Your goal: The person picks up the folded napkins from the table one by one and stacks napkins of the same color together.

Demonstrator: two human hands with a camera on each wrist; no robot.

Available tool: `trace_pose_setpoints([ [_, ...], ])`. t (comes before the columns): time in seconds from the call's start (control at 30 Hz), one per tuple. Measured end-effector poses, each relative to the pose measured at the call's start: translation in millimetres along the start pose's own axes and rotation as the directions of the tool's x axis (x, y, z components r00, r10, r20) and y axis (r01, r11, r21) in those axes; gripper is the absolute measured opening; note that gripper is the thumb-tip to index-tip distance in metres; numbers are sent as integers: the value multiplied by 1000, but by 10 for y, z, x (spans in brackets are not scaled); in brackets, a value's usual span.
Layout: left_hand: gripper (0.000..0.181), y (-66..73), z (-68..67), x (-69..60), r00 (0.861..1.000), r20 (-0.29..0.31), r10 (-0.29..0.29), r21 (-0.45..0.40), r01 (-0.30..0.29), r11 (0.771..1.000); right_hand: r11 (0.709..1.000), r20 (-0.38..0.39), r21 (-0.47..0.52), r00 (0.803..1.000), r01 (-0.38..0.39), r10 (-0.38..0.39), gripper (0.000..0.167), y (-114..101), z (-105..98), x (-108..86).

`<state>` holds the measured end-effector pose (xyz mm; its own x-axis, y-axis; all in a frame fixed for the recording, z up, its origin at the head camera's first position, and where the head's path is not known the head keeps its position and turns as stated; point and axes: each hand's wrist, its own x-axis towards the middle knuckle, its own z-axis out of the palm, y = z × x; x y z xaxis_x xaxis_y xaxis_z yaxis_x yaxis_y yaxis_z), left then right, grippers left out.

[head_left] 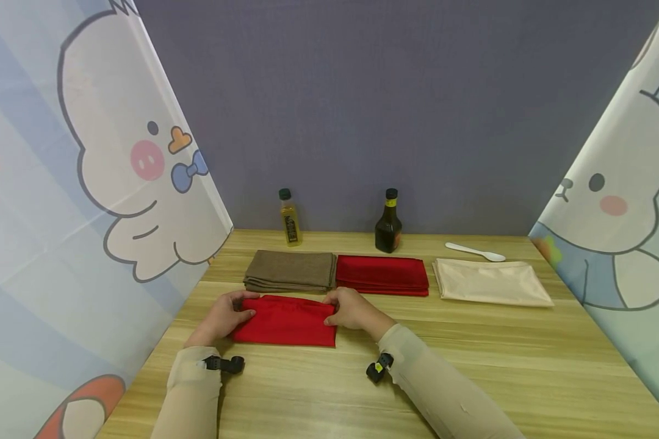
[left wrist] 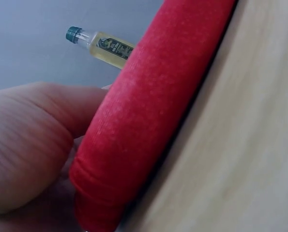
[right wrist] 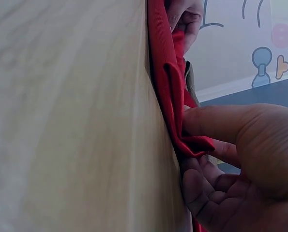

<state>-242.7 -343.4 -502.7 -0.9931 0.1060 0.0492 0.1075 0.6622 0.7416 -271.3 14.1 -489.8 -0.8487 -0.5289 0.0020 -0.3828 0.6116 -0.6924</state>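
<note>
A folded bright red cloth (head_left: pixel 285 323) lies on the table in front of the person. At its left end the left hand (head_left: pixel 227 316) grips it, thumb on top and fingers at the far edge. The right hand (head_left: pixel 351 309) pinches the right end between thumb and fingers. Close up in the left wrist view, the thick folded edge of the red cloth (left wrist: pixel 139 106) partly hides the left hand's fingers (left wrist: pixel 81 104). The right wrist view shows layers of the red cloth (right wrist: pixel 170 101) between the right thumb (right wrist: pixel 216 121) and the fingers beneath.
Behind the red cloth lie a folded brown cloth (head_left: pixel 291 270), a folded dark red cloth (head_left: pixel 381 274) and, farther right, a cream cloth (head_left: pixel 489 281). A white spoon (head_left: pixel 475 251), an oil bottle (head_left: pixel 290 221) and a dark sauce bottle (head_left: pixel 388 227) are near the back wall (head_left: pixel 362 122).
</note>
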Motion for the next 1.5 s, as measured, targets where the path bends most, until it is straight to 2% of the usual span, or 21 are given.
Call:
trace_pose_setpoints([
  [0.27,31,17,11,-5,999,2,36,-6,-36,999,999,11,-4,999,45,-45,22,28,3,9],
  [0.5,22,25,11,-3,997,2,79,47,-79,996,998,7,-6,998,60,-60,15,35,5,12],
  [0.67,17,37,8,-7,996,11,88,69,-89,994,997,7,-13,997,71,-71,13,45,-2,18],
  [1.0,14,-2,-1,-7,991,-1,132,-17,-132,991,997,-2,-5,997,75,-75,10,90,-16,46],
  [1.3,16,39,-17,-19,997,-24,67,-73,-69,995,998,-26,27,998,58,-57,4,65,-40,30],
  [1.5,18,66,-15,-18,998,-42,57,-88,-61,994,998,-32,43,999,45,-44,6,70,-53,29],
])
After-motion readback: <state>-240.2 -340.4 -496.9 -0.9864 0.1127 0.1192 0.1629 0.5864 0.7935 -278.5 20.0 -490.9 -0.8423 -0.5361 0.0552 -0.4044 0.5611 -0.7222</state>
